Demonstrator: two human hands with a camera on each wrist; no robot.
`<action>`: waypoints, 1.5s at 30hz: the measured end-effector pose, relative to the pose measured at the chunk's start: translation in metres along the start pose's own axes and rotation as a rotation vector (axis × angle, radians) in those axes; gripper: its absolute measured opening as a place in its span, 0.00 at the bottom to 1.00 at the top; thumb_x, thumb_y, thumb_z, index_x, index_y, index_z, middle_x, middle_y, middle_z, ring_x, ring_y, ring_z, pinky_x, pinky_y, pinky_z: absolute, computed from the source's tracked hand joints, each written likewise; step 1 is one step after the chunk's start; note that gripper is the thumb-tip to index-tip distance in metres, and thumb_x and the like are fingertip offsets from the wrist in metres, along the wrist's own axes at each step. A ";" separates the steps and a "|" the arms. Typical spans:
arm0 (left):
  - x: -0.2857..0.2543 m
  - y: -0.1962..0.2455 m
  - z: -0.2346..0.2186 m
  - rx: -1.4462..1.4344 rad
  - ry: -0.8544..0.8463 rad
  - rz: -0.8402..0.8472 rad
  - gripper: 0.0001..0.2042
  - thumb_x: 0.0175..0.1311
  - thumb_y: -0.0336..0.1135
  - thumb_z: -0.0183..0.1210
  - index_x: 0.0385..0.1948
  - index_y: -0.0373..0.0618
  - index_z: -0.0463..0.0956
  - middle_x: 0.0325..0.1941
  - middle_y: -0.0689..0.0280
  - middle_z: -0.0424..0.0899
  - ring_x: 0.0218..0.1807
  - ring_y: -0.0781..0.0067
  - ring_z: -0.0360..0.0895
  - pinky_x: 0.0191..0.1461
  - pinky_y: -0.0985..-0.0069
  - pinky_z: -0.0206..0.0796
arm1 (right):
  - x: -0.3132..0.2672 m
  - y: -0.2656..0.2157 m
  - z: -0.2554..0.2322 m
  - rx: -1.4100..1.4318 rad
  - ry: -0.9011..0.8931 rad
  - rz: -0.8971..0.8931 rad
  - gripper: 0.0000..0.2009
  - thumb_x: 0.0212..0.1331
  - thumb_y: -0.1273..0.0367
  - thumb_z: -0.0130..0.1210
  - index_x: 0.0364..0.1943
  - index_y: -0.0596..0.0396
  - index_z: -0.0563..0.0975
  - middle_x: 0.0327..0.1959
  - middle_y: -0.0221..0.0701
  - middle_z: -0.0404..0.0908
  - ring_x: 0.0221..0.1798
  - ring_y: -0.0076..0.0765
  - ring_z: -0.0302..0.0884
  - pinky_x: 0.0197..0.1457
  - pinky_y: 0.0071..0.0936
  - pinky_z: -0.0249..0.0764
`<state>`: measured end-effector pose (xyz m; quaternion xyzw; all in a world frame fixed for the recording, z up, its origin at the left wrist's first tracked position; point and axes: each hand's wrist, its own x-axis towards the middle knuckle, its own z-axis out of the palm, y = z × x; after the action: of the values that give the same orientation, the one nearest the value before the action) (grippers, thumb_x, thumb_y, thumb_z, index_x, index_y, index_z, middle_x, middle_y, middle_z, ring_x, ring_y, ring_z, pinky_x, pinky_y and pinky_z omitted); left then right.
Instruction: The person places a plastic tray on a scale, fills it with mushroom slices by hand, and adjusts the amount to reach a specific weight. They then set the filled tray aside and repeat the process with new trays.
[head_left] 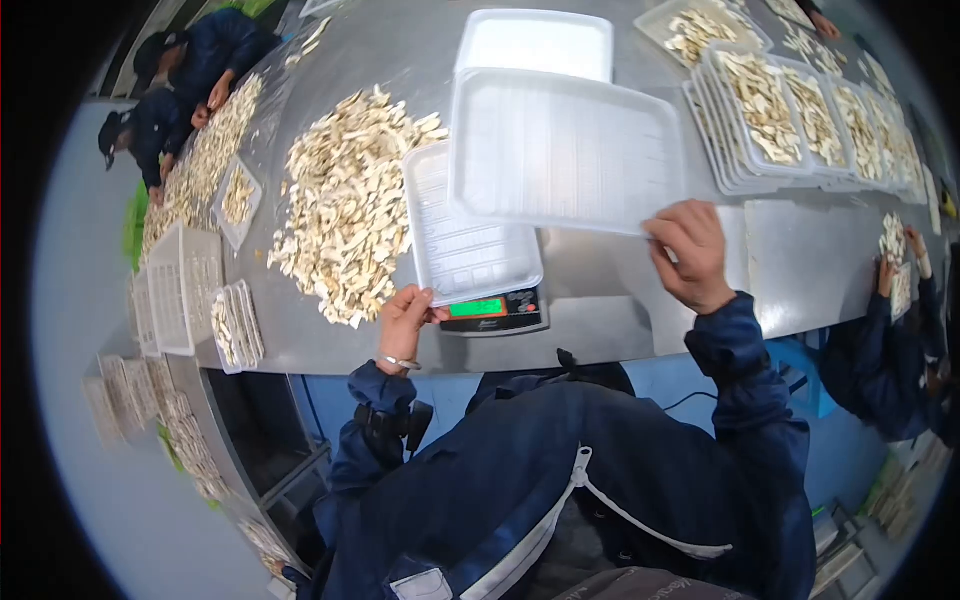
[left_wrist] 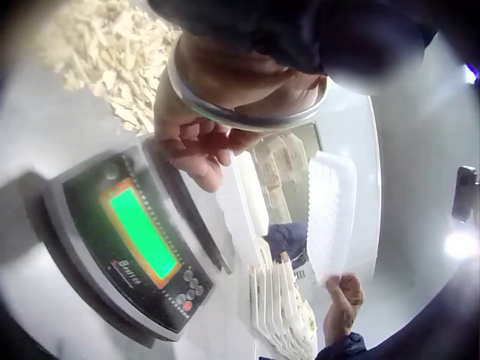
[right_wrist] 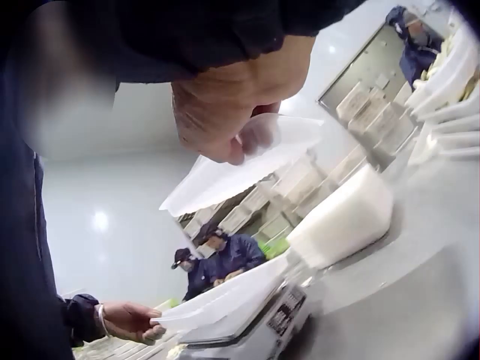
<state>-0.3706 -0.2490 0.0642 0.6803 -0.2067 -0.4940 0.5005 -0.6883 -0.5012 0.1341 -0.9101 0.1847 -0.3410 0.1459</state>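
My left hand [head_left: 403, 325] pinches the near left corner of an empty white plastic tray [head_left: 470, 265], which lies tilted over a digital scale [head_left: 497, 318] with a lit green display. Higher up, my right hand [head_left: 692, 252] grips the near right corner of a second, translucent white tray [head_left: 570, 150]. That raised tray overlaps the first one in the head view, while the right wrist view shows it in the air, apart from the scale. A white block-like stack of trays [right_wrist: 345, 217] stands on the table behind the scale.
A big heap of pale sliced pieces, like mushroom slices [head_left: 350, 200], lies left of the scale. Filled trays [head_left: 765, 110] stand stacked at the right. Two people in dark clothing [head_left: 200, 60] work at the far left; another person's hands [head_left: 890, 270] are at the right.
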 end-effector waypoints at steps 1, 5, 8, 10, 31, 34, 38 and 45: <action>-0.005 -0.006 -0.004 -0.022 -0.009 -0.018 0.10 0.69 0.36 0.51 0.33 0.38 0.74 0.30 0.61 0.82 0.28 0.77 0.78 0.36 0.82 0.69 | 0.008 -0.010 0.016 0.013 -0.024 -0.030 0.12 0.39 0.79 0.58 0.31 0.54 0.76 0.29 0.30 0.74 0.35 0.37 0.71 0.41 0.32 0.64; 0.011 -0.023 -0.010 -0.094 -0.024 -0.027 0.10 0.68 0.35 0.53 0.29 0.39 0.73 0.25 0.60 0.82 0.25 0.79 0.78 0.30 0.84 0.68 | 0.030 -0.040 0.067 0.015 -0.135 -0.127 0.11 0.40 0.78 0.57 0.30 0.53 0.74 0.29 0.29 0.71 0.37 0.36 0.70 0.42 0.31 0.64; 0.017 -0.028 -0.008 -0.038 -0.050 0.005 0.11 0.68 0.37 0.53 0.27 0.41 0.73 0.25 0.62 0.82 0.25 0.80 0.78 0.31 0.85 0.68 | 0.037 -0.057 0.094 -0.013 -0.193 -0.172 0.10 0.40 0.78 0.57 0.30 0.53 0.72 0.29 0.29 0.70 0.37 0.35 0.69 0.44 0.32 0.64; 0.018 -0.033 -0.007 0.012 -0.052 0.028 0.12 0.68 0.37 0.53 0.25 0.41 0.74 0.24 0.64 0.82 0.24 0.82 0.77 0.30 0.86 0.68 | 0.036 -0.063 0.111 -0.032 -0.229 -0.181 0.10 0.41 0.78 0.57 0.30 0.53 0.72 0.30 0.29 0.70 0.37 0.35 0.69 0.44 0.32 0.64; -0.056 -0.091 -0.146 -0.056 0.098 -0.096 0.15 0.70 0.45 0.50 0.29 0.45 0.74 0.25 0.67 0.80 0.25 0.79 0.76 0.30 0.83 0.66 | -0.097 -0.095 0.198 0.709 -0.067 1.132 0.34 0.52 0.71 0.57 0.65 0.64 0.57 0.51 0.44 0.74 0.51 0.35 0.73 0.56 0.27 0.68; -0.066 -0.096 -0.155 -0.064 0.139 -0.105 0.15 0.70 0.46 0.50 0.29 0.44 0.74 0.25 0.66 0.80 0.25 0.79 0.76 0.30 0.83 0.66 | -0.088 -0.103 0.193 0.832 -0.021 1.174 0.32 0.53 0.73 0.56 0.64 0.65 0.58 0.48 0.41 0.76 0.46 0.30 0.74 0.52 0.24 0.69; -0.081 -0.100 -0.157 -0.094 0.221 -0.085 0.15 0.70 0.45 0.49 0.29 0.43 0.74 0.25 0.65 0.80 0.25 0.78 0.76 0.29 0.83 0.65 | -0.094 -0.085 0.199 0.758 -0.075 1.141 0.30 0.53 0.73 0.55 0.63 0.64 0.61 0.39 0.35 0.76 0.40 0.26 0.74 0.46 0.23 0.70; -0.088 -0.096 -0.153 -0.130 0.336 -0.086 0.15 0.70 0.45 0.49 0.31 0.42 0.74 0.25 0.65 0.80 0.25 0.77 0.76 0.29 0.83 0.65 | -0.090 -0.076 0.203 0.695 -0.120 1.157 0.30 0.50 0.71 0.58 0.60 0.64 0.64 0.34 0.33 0.75 0.36 0.27 0.74 0.42 0.23 0.71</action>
<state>-0.2945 -0.0679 0.0217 0.7275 -0.0585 -0.4068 0.5494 -0.5965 -0.3665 -0.0344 -0.5824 0.5131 -0.1964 0.5991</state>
